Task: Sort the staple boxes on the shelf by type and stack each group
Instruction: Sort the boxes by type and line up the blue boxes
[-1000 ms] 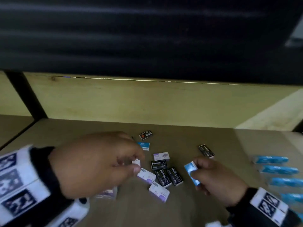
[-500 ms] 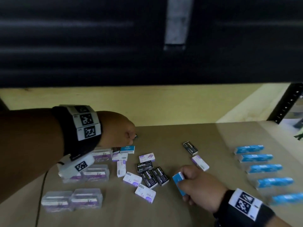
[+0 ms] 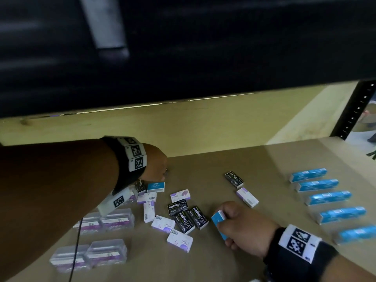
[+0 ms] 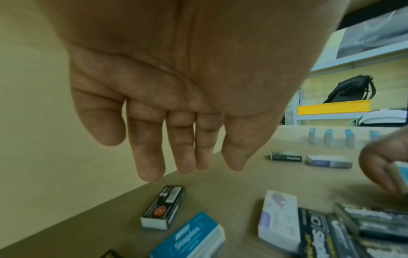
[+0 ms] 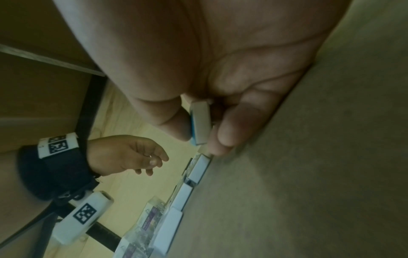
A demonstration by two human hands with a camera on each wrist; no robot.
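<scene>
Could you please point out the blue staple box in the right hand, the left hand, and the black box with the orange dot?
blue staple box [image 3: 216, 217], head view, exposed blue face.
left hand [image 4: 172, 104], left wrist view, palm.
black box with the orange dot [image 4: 162, 207], left wrist view, top face.
</scene>
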